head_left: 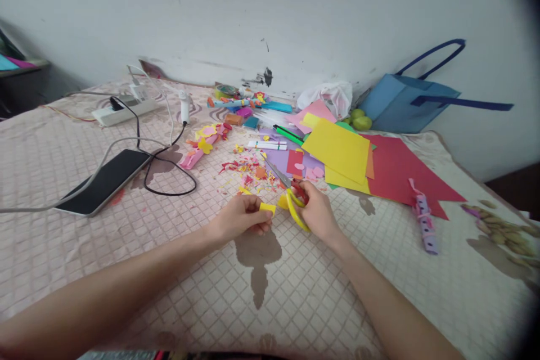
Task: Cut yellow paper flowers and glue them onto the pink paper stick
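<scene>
My left hand [247, 215] pinches a small piece of yellow paper [267, 208] between thumb and fingers, just above the quilted cloth. Close by on the right, my right hand [314, 208] is closed around scissors [296, 211] with yellow and red handles. Their blades [276, 171] point away from me, up and left, over the paper scraps. Another bit of yellow paper [283, 201] shows beside the scissor handles; whether my right fingers hold it I cannot tell. Beyond both hands lies a scatter of small red, orange and yellow paper scraps [244, 167].
Yellow sheets [337, 149] overlap red paper [396, 166] at right, near a blue bag [411, 104]. A purple paper roll [426, 225] lies right; a pink decorated one [206, 143] lies beyond the scraps. Left are a dark tablet-like device [107, 180], cables and a power strip [124, 111].
</scene>
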`<state>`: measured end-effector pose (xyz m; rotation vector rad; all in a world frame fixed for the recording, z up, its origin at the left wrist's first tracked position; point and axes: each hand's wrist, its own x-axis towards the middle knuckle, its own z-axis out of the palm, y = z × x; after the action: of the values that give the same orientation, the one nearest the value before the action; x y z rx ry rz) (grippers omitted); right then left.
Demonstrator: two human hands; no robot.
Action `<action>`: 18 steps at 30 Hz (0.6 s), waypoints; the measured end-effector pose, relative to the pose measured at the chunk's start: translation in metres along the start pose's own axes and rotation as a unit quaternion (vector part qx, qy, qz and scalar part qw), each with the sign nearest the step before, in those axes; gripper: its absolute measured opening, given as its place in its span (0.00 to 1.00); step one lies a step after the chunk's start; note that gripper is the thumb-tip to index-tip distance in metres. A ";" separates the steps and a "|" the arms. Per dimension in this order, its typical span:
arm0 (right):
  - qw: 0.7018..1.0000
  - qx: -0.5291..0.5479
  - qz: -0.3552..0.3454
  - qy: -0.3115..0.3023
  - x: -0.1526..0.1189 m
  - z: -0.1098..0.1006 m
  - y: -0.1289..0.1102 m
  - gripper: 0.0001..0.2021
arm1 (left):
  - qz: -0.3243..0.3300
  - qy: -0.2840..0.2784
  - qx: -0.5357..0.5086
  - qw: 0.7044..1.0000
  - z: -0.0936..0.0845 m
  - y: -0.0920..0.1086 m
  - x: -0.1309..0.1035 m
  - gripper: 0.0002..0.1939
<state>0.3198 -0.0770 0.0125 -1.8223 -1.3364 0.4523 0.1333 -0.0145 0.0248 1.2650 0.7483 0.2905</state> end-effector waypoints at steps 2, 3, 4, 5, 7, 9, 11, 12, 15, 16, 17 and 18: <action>0.997 0.071 0.027 -0.018 0.000 -0.002 -0.002 0.09 | 0.015 0.005 0.029 0.999 -0.001 -0.001 0.000 0.11; 0.991 0.121 0.047 -0.034 0.000 -0.004 -0.004 0.11 | 0.034 0.012 0.054 0.998 -0.002 -0.001 0.000 0.11; 0.981 0.171 0.071 -0.056 -0.001 -0.006 -0.006 0.12 | 0.062 0.021 0.084 0.994 -0.003 -0.002 0.000 0.10; 0.969 0.215 0.092 -0.081 -0.003 -0.008 -0.009 0.13 | 0.095 0.028 0.116 0.988 -0.003 -0.002 0.000 0.09; 0.946 0.268 0.125 -0.131 -0.006 -0.011 -0.015 0.14 | 0.169 0.034 0.164 0.971 -0.003 -0.002 -0.001 0.06; 0.935 0.282 0.130 -0.169 -0.010 -0.011 -0.018 0.14 | 0.228 0.024 0.183 0.956 -0.002 -0.002 -0.003 0.05; 0.935 0.278 0.124 -0.183 -0.013 -0.008 -0.020 0.14 | 0.257 0.014 0.196 0.946 -0.001 -0.001 -0.005 0.04; 0.937 0.272 0.120 -0.183 -0.014 -0.006 -0.020 0.14 | 0.263 0.015 0.201 0.944 0.000 -0.001 -0.005 0.04; 0.939 0.269 0.120 -0.180 -0.016 -0.003 -0.023 0.14 | 0.232 0.024 0.195 0.953 0.000 -0.001 -0.003 0.06; 0.936 0.275 0.126 -0.181 -0.016 -0.003 -0.025 0.15 | 0.210 0.027 0.180 0.960 -0.001 -0.001 -0.002 0.07; 0.931 0.286 0.131 -0.183 -0.017 -0.003 -0.027 0.15 | 0.185 0.029 0.161 0.969 -0.001 -0.001 -0.001 0.08; 0.926 0.298 0.138 -0.184 -0.017 -0.004 -0.029 0.15 | 0.158 0.031 0.139 0.977 -0.002 -0.001 0.000 0.09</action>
<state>0.2981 -0.0906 0.0343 -1.4409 -1.0116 1.2578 0.1315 -0.0133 0.0235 1.6505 0.6533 0.4982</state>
